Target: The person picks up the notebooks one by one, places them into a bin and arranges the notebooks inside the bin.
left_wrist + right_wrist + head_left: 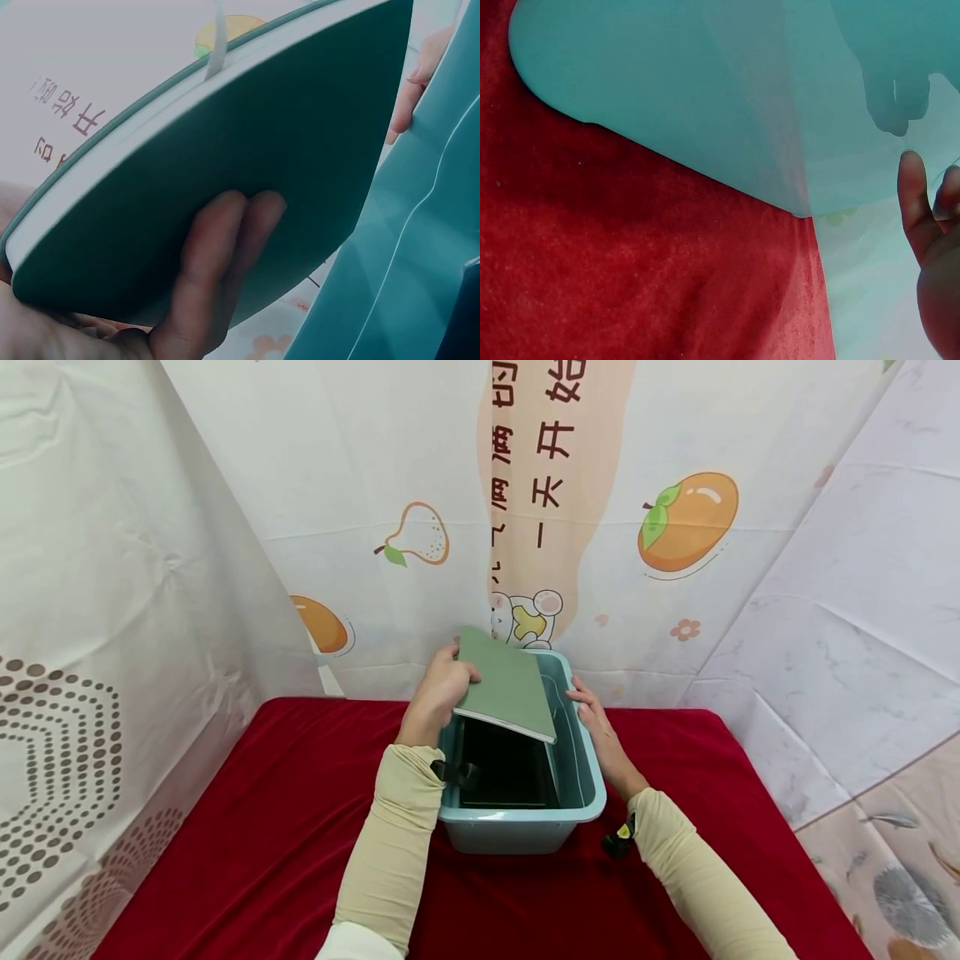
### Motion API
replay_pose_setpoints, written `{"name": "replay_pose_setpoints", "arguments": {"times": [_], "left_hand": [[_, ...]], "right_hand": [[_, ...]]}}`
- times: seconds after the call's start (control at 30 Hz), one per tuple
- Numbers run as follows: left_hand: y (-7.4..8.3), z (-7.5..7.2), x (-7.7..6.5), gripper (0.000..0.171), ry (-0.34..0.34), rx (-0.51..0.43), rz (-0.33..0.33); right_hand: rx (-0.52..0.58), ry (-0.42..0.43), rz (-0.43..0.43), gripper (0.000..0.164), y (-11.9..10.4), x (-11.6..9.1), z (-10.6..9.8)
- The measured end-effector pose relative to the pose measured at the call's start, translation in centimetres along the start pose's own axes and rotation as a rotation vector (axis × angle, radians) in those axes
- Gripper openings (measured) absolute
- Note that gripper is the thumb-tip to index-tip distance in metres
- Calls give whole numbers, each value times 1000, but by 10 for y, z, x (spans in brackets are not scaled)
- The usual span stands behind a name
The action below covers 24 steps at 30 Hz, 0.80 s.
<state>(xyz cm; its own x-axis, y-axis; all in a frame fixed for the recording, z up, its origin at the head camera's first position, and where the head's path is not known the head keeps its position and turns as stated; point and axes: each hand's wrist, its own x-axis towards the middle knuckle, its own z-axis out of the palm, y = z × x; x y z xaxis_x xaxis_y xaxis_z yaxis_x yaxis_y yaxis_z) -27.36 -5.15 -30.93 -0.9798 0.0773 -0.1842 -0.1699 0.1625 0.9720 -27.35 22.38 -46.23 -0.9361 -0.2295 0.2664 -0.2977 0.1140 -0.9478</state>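
My left hand (442,687) grips a green notebook (504,678) by its left side, thumb on the upper cover. Tilted, the notebook is above the light blue plastic basin (592,777). In the left wrist view, two fingers (214,240) press on one cover; white page edges and a pale ribbon (217,45) show along the side. Inside the basin lies a dark, flat rectangular thing (502,772), partly hidden by the notebook. On the basin's right side is my right hand (600,727), its fingers fairly straight against the rim and outer wall.
The basin stands on a table with a red cloth (300,827). Behind it hangs a white printed curtain (420,435) with fruit drawings and writing, close to the basin's far end. More patterned cloth (75,610) hangs at the left and right sides.
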Motion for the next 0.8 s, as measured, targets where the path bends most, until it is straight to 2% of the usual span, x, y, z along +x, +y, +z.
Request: {"name": "replay_pose_setpoints", "arguments": {"times": [0.5, 0.67, 0.8], "left_hand": [[2, 6, 3, 82, -11, 84, 15], [1, 8, 1, 72, -27, 144, 24], [0, 10, 1, 62, -29, 149, 38]], "right_hand": [[11, -10, -37, 51, 7, 0, 0], [-2, -9, -35, 53, 8, 0, -1], [0, -13, -40, 53, 8, 1, -1]]}}
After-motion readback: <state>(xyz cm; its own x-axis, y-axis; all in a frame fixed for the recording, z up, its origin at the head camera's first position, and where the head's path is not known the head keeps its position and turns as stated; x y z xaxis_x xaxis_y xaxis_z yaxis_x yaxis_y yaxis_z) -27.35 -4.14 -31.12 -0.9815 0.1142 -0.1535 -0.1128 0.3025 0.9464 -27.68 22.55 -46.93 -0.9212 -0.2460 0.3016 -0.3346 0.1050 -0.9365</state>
